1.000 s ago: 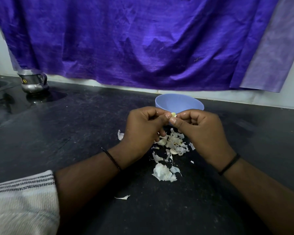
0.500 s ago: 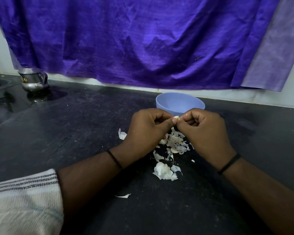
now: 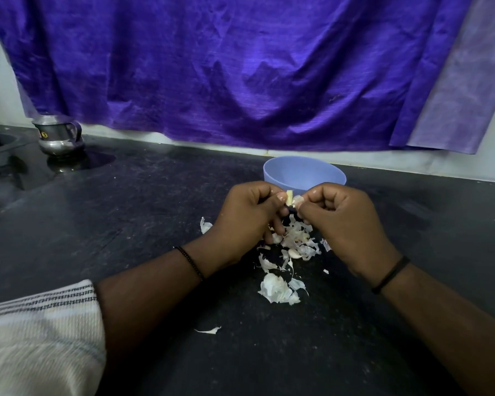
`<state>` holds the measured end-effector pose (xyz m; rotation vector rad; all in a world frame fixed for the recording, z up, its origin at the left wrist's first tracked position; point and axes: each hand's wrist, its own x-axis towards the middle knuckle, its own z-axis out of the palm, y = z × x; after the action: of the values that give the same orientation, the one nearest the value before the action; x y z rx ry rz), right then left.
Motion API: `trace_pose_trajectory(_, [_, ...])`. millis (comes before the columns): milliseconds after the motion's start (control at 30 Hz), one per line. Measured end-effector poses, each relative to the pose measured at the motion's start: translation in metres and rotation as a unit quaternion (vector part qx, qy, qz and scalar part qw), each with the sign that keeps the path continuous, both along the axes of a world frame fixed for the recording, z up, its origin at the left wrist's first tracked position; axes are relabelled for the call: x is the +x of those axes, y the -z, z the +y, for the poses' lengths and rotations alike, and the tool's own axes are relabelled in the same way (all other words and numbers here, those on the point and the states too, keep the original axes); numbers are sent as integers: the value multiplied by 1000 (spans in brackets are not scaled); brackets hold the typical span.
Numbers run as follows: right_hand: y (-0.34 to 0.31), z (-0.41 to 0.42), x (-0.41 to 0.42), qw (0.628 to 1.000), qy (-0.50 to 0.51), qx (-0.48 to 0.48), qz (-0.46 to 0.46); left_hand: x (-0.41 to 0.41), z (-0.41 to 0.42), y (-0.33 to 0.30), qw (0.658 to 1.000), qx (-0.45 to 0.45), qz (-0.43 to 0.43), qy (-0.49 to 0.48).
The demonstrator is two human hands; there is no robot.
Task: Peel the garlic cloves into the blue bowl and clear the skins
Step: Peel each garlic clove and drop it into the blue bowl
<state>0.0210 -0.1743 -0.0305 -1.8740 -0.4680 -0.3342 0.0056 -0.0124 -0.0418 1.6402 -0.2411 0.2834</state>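
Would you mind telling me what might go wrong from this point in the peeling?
The garlic clove, pinched between the left hand and right hand, sits short of the blue bowl; if it slips, it likely lands among the skins. Loose skins could scatter further across the dark counter, making clearing harder.

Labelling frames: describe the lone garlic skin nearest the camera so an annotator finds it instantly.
Start at the black counter, then the pile of skins under the hands. Well below it, toward the camera, lies the stray skin, a thin curled white sliver, alone on bare counter beside the left forearm.
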Motion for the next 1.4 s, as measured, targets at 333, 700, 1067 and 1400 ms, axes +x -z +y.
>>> trace_pose_trajectory(333, [1, 0, -1, 997, -2, -54, -52, -3, 1, -3, 998, -33, 42, 11])
trace_pose_trajectory(700, [2, 0, 1, 997, 12, -43, -61, -3, 1, -5, 995, -64, 67, 34])
trace_pose_trajectory(1067, [-2, -6, 0, 988, 42, -114, -92, -1, 4, -5, 996, -70, 45, 23])
trace_pose_trajectory(1400, [1, -1, -1, 994, 12, -59, -88, -1, 4, -3, 997, -67, 31, 30])
